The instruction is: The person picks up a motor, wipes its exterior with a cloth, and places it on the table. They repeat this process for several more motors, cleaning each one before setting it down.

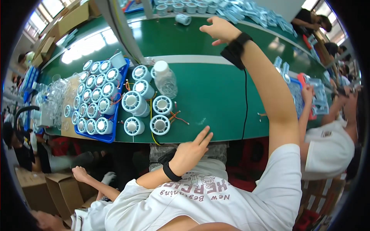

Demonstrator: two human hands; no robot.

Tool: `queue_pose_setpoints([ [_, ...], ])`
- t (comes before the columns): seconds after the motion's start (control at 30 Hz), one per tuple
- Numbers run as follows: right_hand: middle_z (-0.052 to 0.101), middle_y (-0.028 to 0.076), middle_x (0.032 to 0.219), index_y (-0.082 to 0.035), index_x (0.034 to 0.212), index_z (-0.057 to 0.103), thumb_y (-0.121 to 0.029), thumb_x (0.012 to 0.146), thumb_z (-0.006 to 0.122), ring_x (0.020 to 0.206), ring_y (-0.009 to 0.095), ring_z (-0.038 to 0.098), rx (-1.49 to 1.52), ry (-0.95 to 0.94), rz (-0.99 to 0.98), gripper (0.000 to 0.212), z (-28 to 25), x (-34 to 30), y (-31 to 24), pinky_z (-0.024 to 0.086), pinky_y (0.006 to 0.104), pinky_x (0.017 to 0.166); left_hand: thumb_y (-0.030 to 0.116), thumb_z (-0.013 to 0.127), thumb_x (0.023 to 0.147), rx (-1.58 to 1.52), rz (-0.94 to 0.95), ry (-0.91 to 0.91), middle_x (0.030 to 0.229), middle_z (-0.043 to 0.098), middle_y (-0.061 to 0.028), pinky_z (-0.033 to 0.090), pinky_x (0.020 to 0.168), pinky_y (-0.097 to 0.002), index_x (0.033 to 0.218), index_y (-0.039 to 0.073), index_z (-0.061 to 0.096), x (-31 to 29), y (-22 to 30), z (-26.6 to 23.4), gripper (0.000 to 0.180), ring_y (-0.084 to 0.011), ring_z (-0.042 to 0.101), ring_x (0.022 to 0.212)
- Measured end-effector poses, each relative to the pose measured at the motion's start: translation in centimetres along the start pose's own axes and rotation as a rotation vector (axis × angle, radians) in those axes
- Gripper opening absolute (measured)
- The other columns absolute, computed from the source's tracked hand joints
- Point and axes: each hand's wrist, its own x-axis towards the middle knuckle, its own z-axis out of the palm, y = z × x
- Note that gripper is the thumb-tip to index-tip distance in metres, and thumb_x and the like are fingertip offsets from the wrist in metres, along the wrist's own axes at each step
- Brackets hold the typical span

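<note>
My right hand reaches far across the green table, fingers apart and holding nothing. Closest to it lies a light-blue cylindrical housing, tipped on its side, apart from the fingers. By the near table edge, my left hand is empty with its fingers stretched out. To its left stand several round light-blue motor housings with silver centres, some with thin coloured wires. Behind them is a clear plastic bottle with a white cap. Black bands circle both wrists, and a black cable hangs from the right one.
A blue tray full of similar housings sits on the left. More housings and a heap of light-blue parts lie at the far side. A metal post rises near the tray. Co-workers sit at both sides; one hand is at the right.
</note>
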Motion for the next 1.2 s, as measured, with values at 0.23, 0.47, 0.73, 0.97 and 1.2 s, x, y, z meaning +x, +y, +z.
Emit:
queue_pose_setpoints([
  [0.23,0.057,0.021,0.127,0.005,0.132,0.043,-0.039,0.063,0.083,0.113,0.030,0.059,-0.622,0.016,0.068,0.092,5.0,25.4,7.4,0.048,0.0392,0.097,0.011,0.062,0.082,-0.060,0.104,0.073,0.149,0.040,-0.0007,0.052,0.084,-0.0381,0.133,0.011,0.052,-0.2,-2.5,1.2,0.052,-0.0237,0.058,0.115],
  [0.47,0.053,0.022,0.133,-0.001,0.138,0.039,-0.050,0.059,0.085,0.119,0.037,0.054,-0.576,0.126,-0.030,0.104,8.8,30.7,10.3,0.044,0.0424,0.102,0.013,0.059,0.084,-0.214,-0.023,-0.069,0.148,0.041,0.0003,0.055,0.072,-0.0335,0.131,0.011,0.054,-0.5,-2.0,-1.2,0.048,-0.0188,0.064,0.100],
  [0.73,0.066,0.017,0.109,0.000,0.125,0.054,-0.040,0.060,0.083,0.100,0.026,0.064,-0.304,-0.020,-0.152,0.082,4.3,17.7,3.7,0.050,0.0333,0.085,0.017,0.061,0.088,-0.242,0.088,0.155,0.143,0.047,-0.0017,0.056,0.064,-0.0311,0.130,0.011,0.054,-1.0,-2.2,1.7,0.043,-0.0184,0.066,0.087],
  [0.97,0.062,0.008,0.110,0.000,0.126,0.050,-0.022,0.075,0.081,0.095,0.016,0.063,0.035,-0.010,-0.364,0.063,1.7,-4.4,-0.3,0.050,0.0266,0.081,0.011,0.067,0.084,-0.423,0.037,0.287,0.137,0.052,-0.0110,0.056,0.069,-0.0327,0.136,0.010,0.049,-1.6,-1.1,-2.1,0.055,-0.0256,0.064,0.100],
  [1.2,0.061,0.009,0.113,0.000,0.126,0.050,-0.014,0.077,0.079,0.102,0.017,0.061,0.187,-0.254,-0.239,0.059,3.5,-21.6,0.1,0.048,0.0293,0.089,-0.001,0.079,0.070,-0.611,-0.048,0.718,0.135,0.053,-0.0179,0.052,0.055,-0.0225,0.140,0.006,0.045,-1.2,0.2,-5.4,0.078,-0.0228,0.063,0.103],
])
